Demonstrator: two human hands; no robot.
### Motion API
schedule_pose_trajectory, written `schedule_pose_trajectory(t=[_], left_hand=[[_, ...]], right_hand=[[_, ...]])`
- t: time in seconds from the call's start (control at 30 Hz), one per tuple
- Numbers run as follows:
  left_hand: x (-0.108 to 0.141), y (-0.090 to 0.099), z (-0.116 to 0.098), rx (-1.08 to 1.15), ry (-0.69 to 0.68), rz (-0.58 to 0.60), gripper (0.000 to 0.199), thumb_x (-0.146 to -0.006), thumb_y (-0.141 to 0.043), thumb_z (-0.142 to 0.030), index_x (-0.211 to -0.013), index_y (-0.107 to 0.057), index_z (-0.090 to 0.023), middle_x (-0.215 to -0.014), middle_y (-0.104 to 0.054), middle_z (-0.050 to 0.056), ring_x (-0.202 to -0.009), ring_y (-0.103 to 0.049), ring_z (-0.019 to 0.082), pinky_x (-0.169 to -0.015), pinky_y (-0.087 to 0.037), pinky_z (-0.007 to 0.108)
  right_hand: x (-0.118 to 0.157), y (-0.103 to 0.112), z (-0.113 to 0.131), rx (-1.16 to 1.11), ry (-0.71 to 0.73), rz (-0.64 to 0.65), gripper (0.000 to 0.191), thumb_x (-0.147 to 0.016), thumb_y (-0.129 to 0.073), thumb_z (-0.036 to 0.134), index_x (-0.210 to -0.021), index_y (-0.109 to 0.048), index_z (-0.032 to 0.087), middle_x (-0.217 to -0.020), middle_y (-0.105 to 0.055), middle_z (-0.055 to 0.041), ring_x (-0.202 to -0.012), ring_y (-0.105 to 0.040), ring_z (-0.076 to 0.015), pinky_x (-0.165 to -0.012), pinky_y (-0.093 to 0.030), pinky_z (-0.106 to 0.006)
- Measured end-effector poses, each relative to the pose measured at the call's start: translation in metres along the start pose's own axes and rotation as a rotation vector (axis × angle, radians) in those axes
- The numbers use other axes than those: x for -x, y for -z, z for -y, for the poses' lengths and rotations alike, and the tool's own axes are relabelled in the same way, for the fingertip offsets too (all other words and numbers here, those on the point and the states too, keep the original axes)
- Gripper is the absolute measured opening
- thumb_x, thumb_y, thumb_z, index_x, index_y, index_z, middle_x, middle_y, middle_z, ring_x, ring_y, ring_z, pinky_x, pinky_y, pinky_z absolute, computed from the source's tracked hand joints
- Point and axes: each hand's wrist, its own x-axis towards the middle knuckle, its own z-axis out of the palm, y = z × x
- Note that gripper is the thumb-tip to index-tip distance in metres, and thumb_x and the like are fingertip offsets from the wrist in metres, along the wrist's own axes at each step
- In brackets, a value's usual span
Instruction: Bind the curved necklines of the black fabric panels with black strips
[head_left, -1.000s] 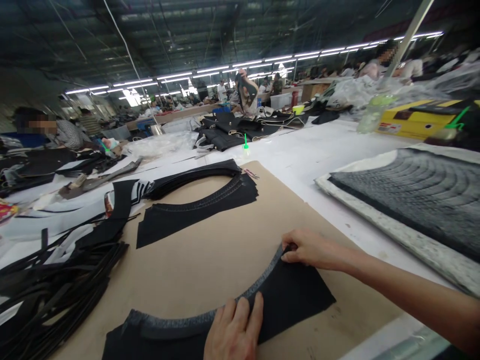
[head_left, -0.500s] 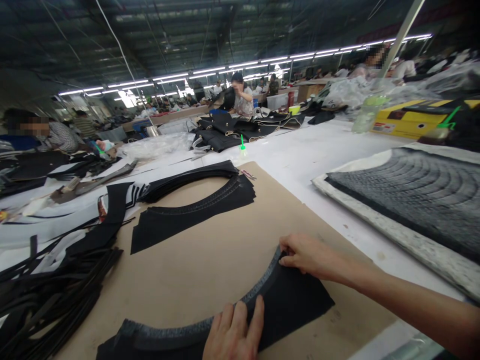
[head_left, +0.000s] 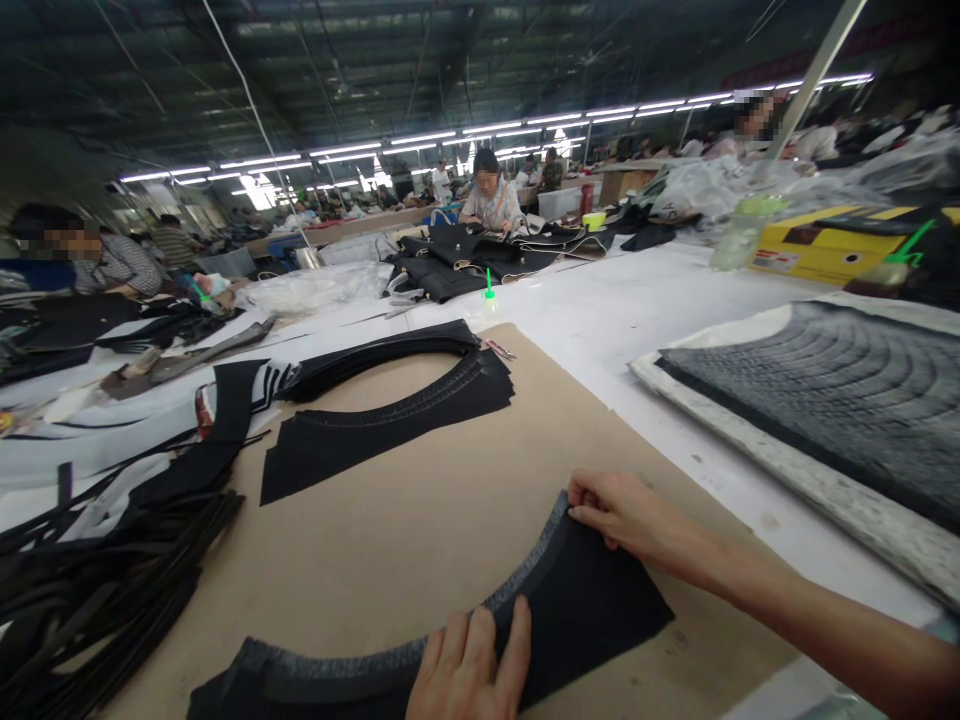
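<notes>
A black sheet piece (head_left: 600, 590) with a curved, greyish edge strip (head_left: 337, 668) lies on the brown board in front of me. My left hand (head_left: 472, 660) rests on the middle of its curve, fingers laid out flat and pressing on it. At the upper right end of that curve, my right hand (head_left: 607, 505) pinches the edge between thumb and fingers. Farther up the board lies a stack of similar black curved pieces (head_left: 420, 430), with another black curved stack (head_left: 375, 355) behind it.
Small snips (head_left: 499, 349) lie at the far corner of the brown board (head_left: 360, 560). Black strips (head_left: 127, 590) pile up on the left. A padded slab (head_left: 750, 450) is on the right. A green-tipped bottle (head_left: 490, 290) stands beyond; a co-worker (head_left: 491, 205) sits across.
My right hand has shifted slightly right along the piece's end, still pinching. The left hand stays nearly in place. Across the table, the co-worker has lowered a raised arm.
</notes>
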Motion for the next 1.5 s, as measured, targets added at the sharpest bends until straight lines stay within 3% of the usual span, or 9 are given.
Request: schedule_pose_trajectory(t=[0.33, 0.53, 0.9, 1.07, 1.13, 1.2, 1.33, 1.43, 1.5], left_hand=[[0.0, 0.005, -0.004, 0.009, 0.028, 0.032, 0.043, -0.088, -0.049, -0.011, -0.125, -0.058, -0.031, -0.093, -0.056, 0.005, -0.083, -0.054, 0.018, -0.069, -0.043, 0.028], [-0.001, 0.007, -0.005, 0.026, 0.046, 0.047, 0.042, -0.089, -0.048, -0.011, -0.125, -0.057, -0.031, -0.092, -0.056, 0.005, -0.084, -0.054, 0.018, -0.07, -0.043, 0.028], [-0.002, 0.009, -0.005, 0.015, 0.039, 0.089, 0.044, -0.09, -0.048, -0.012, -0.129, -0.055, -0.032, -0.095, -0.055, 0.005, -0.086, -0.053, 0.019, -0.071, -0.044, 0.029], [-0.006, 0.022, -0.009, 0.097, 0.081, 0.156, 0.04, -0.093, -0.046, -0.019, -0.132, -0.051, -0.026, -0.094, -0.055, 0.005, -0.082, -0.051, 0.018, -0.071, -0.045, 0.031], [-0.007, 0.026, -0.013, 0.14, 0.112, 0.149, 0.039, -0.094, -0.044, -0.02, -0.132, -0.051, -0.018, -0.089, -0.054, 0.004, -0.078, -0.051, 0.018, -0.068, -0.046, 0.031], [-0.006, 0.025, -0.019, 0.164, 0.158, 0.112, 0.039, -0.092, -0.041, -0.015, -0.129, -0.052, -0.01, -0.085, -0.055, 0.005, -0.075, -0.051, 0.018, -0.063, -0.046, 0.031], [0.002, 0.023, -0.024, 0.269, 0.353, 0.011, 0.037, -0.087, -0.038, -0.005, -0.118, -0.058, -0.005, -0.087, -0.06, 0.008, -0.08, -0.054, 0.021, -0.066, -0.048, 0.032], [0.01, 0.034, -0.014, 0.532, 0.392, -0.028, 0.032, -0.085, -0.04, -0.005, -0.109, -0.061, -0.01, -0.092, -0.063, 0.009, -0.085, -0.055, 0.02, -0.072, -0.05, 0.03], [0.016, 0.048, 0.001, 0.623, 0.401, -0.061, 0.03, -0.087, -0.041, -0.006, -0.107, -0.062, -0.013, -0.096, -0.063, 0.008, -0.087, -0.055, 0.019, -0.075, -0.05, 0.029]], right_hand=[[0.006, -0.002, 0.001, 0.061, 0.039, -0.076, 0.012, -0.089, -0.049, 0.027, -0.079, -0.053, 0.022, -0.068, -0.06, 0.0024, -0.056, -0.054, -0.0129, -0.054, -0.031, -0.025], [0.009, -0.007, -0.004, 0.084, 0.086, -0.129, 0.016, -0.093, -0.045, 0.032, -0.082, -0.052, 0.023, -0.07, -0.059, 0.0023, -0.065, -0.054, -0.0158, -0.059, -0.032, -0.027], [0.007, -0.013, -0.008, 0.118, 0.041, -0.186, 0.013, -0.093, -0.046, 0.034, -0.086, -0.052, 0.024, -0.068, -0.059, 0.0023, -0.062, -0.055, -0.0163, -0.056, -0.031, -0.027], [0.003, -0.012, -0.02, 0.152, 0.077, -0.17, 0.019, -0.092, -0.044, 0.039, -0.083, -0.05, 0.024, -0.065, -0.058, 0.0009, -0.058, -0.055, -0.018, -0.056, -0.034, -0.03], [0.004, -0.011, -0.016, 0.199, 0.097, -0.255, 0.02, -0.091, -0.043, 0.042, -0.084, -0.051, 0.025, -0.065, -0.058, -0.0009, -0.055, -0.055, -0.019, -0.053, -0.036, -0.031], [0.008, -0.014, -0.003, 0.217, 0.213, -0.331, 0.023, -0.093, -0.041, 0.042, -0.089, -0.055, 0.025, -0.079, -0.063, -0.0052, -0.059, -0.058, -0.0193, -0.055, -0.041, -0.033], [0.025, -0.041, 0.04, 0.067, 0.701, -0.16, 0.023, -0.097, -0.038, 0.026, -0.099, -0.061, 0.026, -0.099, -0.064, -0.0054, -0.087, -0.064, -0.0169, -0.076, -0.053, -0.024], [0.034, -0.068, 0.062, 0.087, 0.83, -0.052, 0.033, -0.093, -0.039, 0.012, -0.114, -0.06, 0.027, -0.107, -0.064, -0.0032, -0.096, -0.063, -0.0135, -0.087, -0.052, -0.021], [0.036, -0.079, 0.067, 0.145, 0.88, -0.069, 0.04, -0.088, -0.04, 0.008, -0.118, -0.059, 0.024, -0.107, -0.065, -0.0041, -0.097, -0.063, -0.0147, -0.091, -0.051, -0.024]])
